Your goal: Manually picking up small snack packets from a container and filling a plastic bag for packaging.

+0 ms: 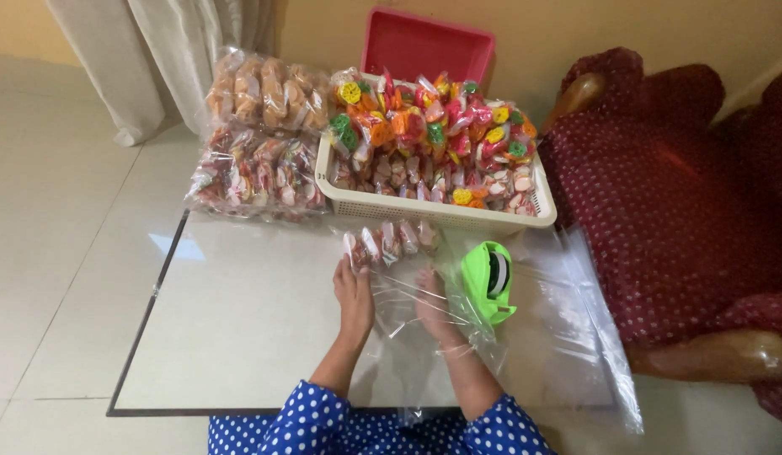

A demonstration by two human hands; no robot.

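My left hand [354, 291] lies on a clear plastic bag [408, 291] spread on the floor, fingers closed on its edge beside a row of small wrapped snack packets [389, 242]. My right hand [433, 310] is inside or under the same clear bag, gripping the film. A bright green tape dispenser [489, 280] stands just right of my right hand. Beyond the packets sits a cream basket [445, 213] heaped with colourful snack packets.
Two large clear bags of snacks [254, 173] lie at the back left. A red tray [424, 44] leans on the wall behind the basket. A dark red dotted armchair [677, 194] stands at the right. More clear plastic sheets [576, 337] lie at the right.
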